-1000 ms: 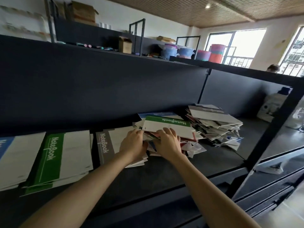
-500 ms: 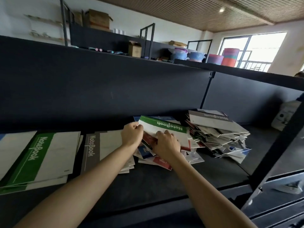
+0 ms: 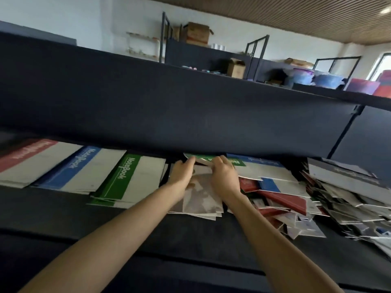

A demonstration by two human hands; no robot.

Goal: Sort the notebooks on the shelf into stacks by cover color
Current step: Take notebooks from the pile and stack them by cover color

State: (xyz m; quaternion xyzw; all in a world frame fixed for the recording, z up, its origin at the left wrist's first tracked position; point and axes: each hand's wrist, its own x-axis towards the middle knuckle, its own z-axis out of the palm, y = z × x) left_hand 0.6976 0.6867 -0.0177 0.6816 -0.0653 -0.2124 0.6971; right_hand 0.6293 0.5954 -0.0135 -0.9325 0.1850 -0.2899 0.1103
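1. Two bare hands reach into a dark shelf (image 3: 148,233), set close together but not touching.
2. The left hand (image 3: 182,175) and the right hand (image 3: 224,178) each curl their fingers round the near edge of one green-banded notebook (image 3: 206,160). It sits at the back of the shelf, partly hidden under the board above.
3. Three sorted stacks lie to the left, side by side: a red-banded stack (image 3: 27,161), a blue-banded stack (image 3: 84,168) and a green-banded stack (image 3: 131,178).
4. One pale pile (image 3: 201,200) lies under and between the wrists; blur hides its band colour.
5. Two loose heaps lie to the right: a mixed heap (image 3: 275,187) of red, blue and white covers, and beside it a second heap (image 3: 349,191), mostly grey and white.
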